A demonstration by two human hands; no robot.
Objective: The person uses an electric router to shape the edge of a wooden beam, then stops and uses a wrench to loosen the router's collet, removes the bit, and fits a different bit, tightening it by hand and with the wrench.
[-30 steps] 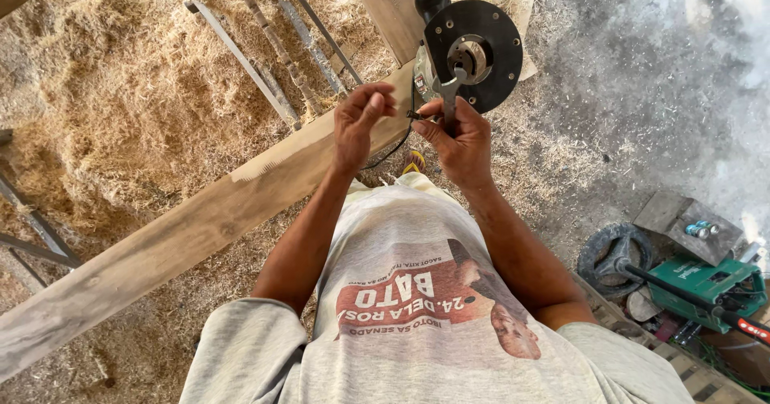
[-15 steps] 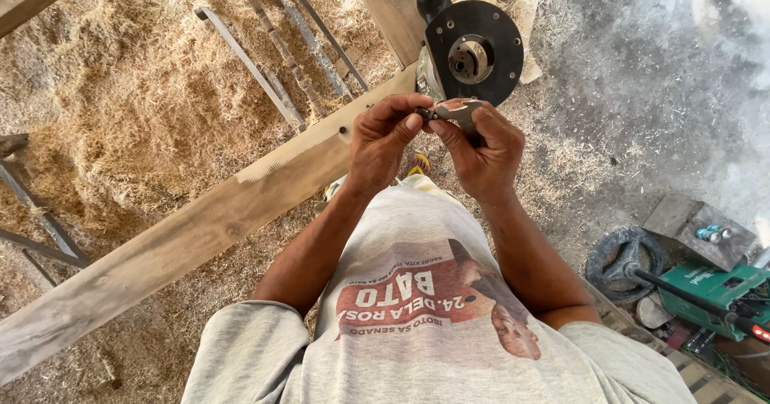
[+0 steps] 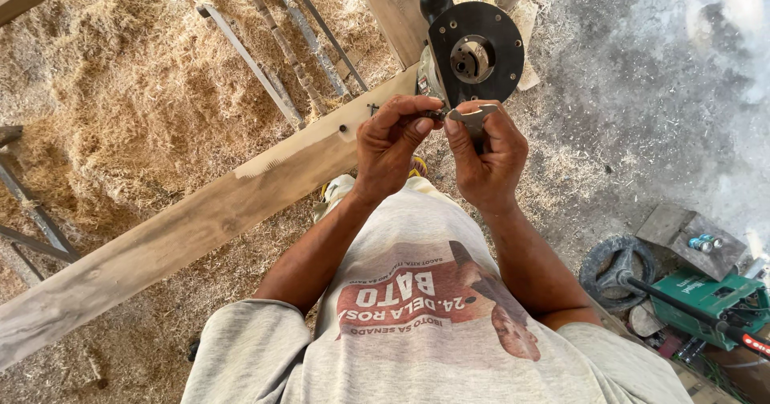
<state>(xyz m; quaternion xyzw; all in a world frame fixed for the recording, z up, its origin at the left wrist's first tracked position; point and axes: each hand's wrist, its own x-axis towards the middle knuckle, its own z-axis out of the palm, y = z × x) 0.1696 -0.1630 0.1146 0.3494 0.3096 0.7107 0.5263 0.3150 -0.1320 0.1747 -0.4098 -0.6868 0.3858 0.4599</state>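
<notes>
- Right hand (image 3: 485, 159) pinches a flat metal wrench (image 3: 472, 116), fingers closed on its handle.
- Left hand (image 3: 391, 143) pinches a small dark bit (image 3: 434, 115) at the wrench's mouth, probably to steady it.
- Just above sits the router (image 3: 473, 51), round black base tipped up, resting on a rough wooden plank (image 3: 200, 216).
- Sawdust (image 3: 120, 91) everywhere.

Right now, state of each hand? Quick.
Left hand: closed, fingertips pinching a small dark bit.
Right hand: closed, holding a flat metal wrench just below the router.
</notes>
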